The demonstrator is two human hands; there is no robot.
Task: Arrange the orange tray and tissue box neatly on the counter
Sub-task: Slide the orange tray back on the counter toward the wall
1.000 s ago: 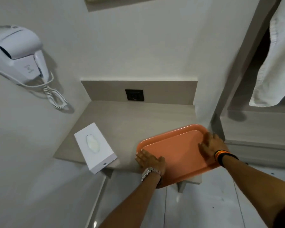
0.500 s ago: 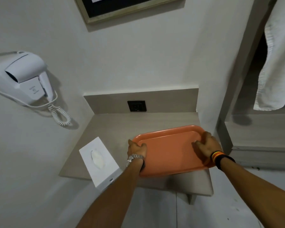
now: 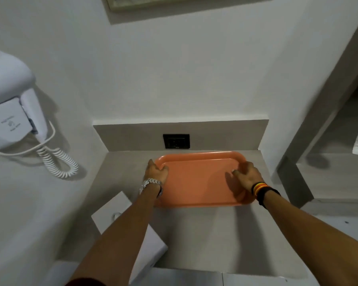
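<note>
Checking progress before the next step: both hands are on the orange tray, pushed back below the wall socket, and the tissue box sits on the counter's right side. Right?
Not quite: in the head view the tissue box sits at the counter's front left, partly under the left forearm. Left hand and right hand are on the orange tray, back below the wall socket.

Your tray (image 3: 196,182) is orange, shallow, rectangular with rounded corners and a raised rim; it lies flat at the back right of the counter (image 3: 205,234), long side along the back wall. Your white tissue box (image 3: 110,211) sits skewed at the front left corner, partly hidden by your forearm
</note>
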